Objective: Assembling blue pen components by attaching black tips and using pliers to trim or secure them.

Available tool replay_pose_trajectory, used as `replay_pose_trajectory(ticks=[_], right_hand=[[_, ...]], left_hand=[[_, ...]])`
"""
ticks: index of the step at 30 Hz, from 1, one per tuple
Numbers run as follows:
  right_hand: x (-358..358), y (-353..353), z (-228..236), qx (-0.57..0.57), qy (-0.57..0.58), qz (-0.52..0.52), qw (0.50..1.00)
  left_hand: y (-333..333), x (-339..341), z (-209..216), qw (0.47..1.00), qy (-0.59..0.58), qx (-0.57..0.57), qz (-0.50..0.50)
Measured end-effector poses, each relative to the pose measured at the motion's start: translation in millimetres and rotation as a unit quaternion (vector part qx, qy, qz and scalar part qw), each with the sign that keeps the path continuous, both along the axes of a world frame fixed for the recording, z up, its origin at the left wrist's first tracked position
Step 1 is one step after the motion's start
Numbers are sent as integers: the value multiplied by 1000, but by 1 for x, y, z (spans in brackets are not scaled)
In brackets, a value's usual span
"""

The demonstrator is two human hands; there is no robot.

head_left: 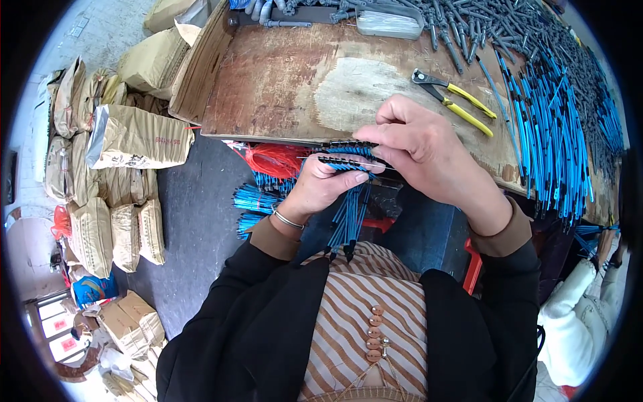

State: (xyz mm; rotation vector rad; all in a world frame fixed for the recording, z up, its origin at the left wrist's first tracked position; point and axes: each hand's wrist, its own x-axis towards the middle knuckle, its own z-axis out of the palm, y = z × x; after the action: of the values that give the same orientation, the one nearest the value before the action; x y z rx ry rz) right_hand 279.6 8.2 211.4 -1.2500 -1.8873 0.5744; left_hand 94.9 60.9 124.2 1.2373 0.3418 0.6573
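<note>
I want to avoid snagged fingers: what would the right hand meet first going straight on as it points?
The right hand would probably meet the black-ended blue sticks at its fingertips first, though depth there is unclear.

Pincers (470,118): we see them, yellow-handled, lying at two o'clock on the tabletop (268,80).
Paper sacks (92,234): we find brown ones stacked at nine o'clock.
Carton (132,318): we spot it, brown, at eight o'clock.
Co-worker (570,335): we have a person in white at four o'clock.
</note>
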Motion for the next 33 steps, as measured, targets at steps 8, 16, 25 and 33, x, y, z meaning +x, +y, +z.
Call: replay_pose_trajectory(ticks=[8, 16, 25, 33], right_hand=[[-10, 0, 2, 60, -119, -42, 990], [-5, 4, -5, -28, -5, 18, 999], [-11, 4, 5, 122, -4, -5, 993], [12, -14, -2, 101, -52, -130, 985]], left_hand=[[1, -6, 0, 997, 67, 38, 19], [-2, -2, -8, 999, 38, 17, 12], [0, 0, -7, 997, 37, 62, 19], [0, 8, -1, 1000, 7, 0, 23]])
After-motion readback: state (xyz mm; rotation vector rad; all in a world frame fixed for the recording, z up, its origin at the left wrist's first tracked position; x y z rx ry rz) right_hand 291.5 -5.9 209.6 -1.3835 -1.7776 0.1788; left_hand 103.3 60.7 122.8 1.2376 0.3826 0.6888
